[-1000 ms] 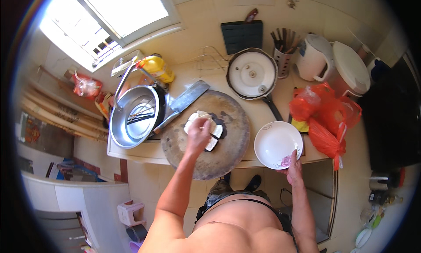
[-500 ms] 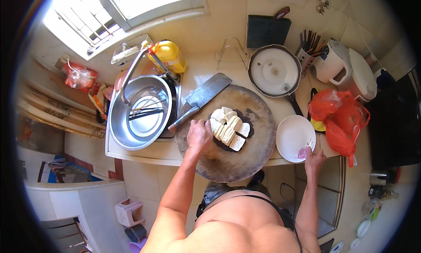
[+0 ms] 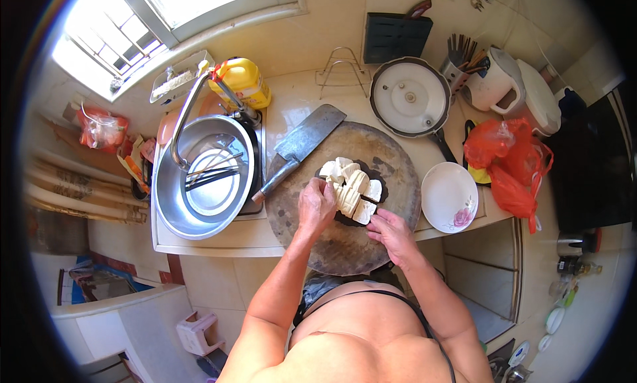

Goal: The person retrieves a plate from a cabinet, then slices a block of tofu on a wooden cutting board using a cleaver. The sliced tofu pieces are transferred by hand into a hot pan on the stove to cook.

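Observation:
Sliced white tofu (image 3: 350, 190) lies in a cluster at the middle of a round wooden chopping block (image 3: 318, 247), over a dark wet patch. My left hand (image 3: 317, 207) is curled in at the tofu's left edge, its fingertips closed against the slices. From the lower right, my right hand (image 3: 393, 237) reaches in with fingers stretched out, tips by the nearest piece; nothing is held in it. A broad cleaver (image 3: 310, 134) rests across the block's upper left rim, handle toward the sink. To the right stands a white plate (image 3: 446, 194) with a pink flower.
A metal basin (image 3: 166, 204) with chopsticks sits in the sink under the faucet (image 3: 182, 127). Behind it is a yellow jug (image 3: 242, 81). A light-coloured pan (image 3: 410, 96), a chopstick holder (image 3: 454, 76) and red plastic bags (image 3: 514, 164) line the back and right of the counter.
My right hand has let go of the plate and moved left to the tofu. My left hand has shifted slightly right, against the slices. The head view has turned a little.

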{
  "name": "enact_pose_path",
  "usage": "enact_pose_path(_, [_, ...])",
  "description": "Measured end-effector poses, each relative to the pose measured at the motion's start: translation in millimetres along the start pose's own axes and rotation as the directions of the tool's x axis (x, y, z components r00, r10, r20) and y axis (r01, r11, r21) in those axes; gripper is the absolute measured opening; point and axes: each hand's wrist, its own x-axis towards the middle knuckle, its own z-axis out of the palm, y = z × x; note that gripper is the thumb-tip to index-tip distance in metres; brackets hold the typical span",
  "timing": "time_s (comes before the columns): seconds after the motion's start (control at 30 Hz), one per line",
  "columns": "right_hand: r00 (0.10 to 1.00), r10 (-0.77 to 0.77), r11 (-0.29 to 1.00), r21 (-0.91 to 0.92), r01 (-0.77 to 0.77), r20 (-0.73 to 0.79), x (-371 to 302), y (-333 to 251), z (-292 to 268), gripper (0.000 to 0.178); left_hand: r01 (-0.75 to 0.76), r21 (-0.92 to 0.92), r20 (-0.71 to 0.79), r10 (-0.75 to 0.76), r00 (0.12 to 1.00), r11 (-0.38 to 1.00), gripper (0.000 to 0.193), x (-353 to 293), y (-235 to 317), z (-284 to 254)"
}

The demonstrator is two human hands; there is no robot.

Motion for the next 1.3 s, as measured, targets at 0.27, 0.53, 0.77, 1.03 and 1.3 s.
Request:
enact_pose_path(0.27, [0.998,-0.007,1.000,-0.008,0.007,-0.059,15.5,-2.1,29.2,0.051,0.060,0.054,0.051,-0.063,0.997,0.997,0.037,-0.1,-1.0,4.1])
enact_pose_path(0.53, [0.983,0.000,0.999,0.046,0.009,-0.182,12.2,-7.9,40.8,0.055,-0.065,0.071,0.091,0.058,0.994,0.995,0.040,-13.4,6.2,9.2])
enact_pose_path(0.77, [0.995,0.075,0.978,0.198,-0.059,-0.071,21.8,-4.3,30.3,0.052,-0.164,-0.071,0.077,0.169,0.983,0.984,0.039,-21.8,-2.7,14.0])
enact_pose_path(1.03, [0.994,0.087,0.975,0.211,-0.071,-0.067,21.2,-5.2,30.7,0.051,-0.024,-0.464,0.179,0.121,0.977,0.886,0.045,-28.0,-7.4,21.0])
enact_pose_path(1.3, [0.999,0.035,0.958,0.284,-0.029,-0.016,23.2,-0.7,27.9,0.043,-0.230,-0.365,0.002,0.248,0.969,0.902,0.049,-45.4,3.5,34.3])
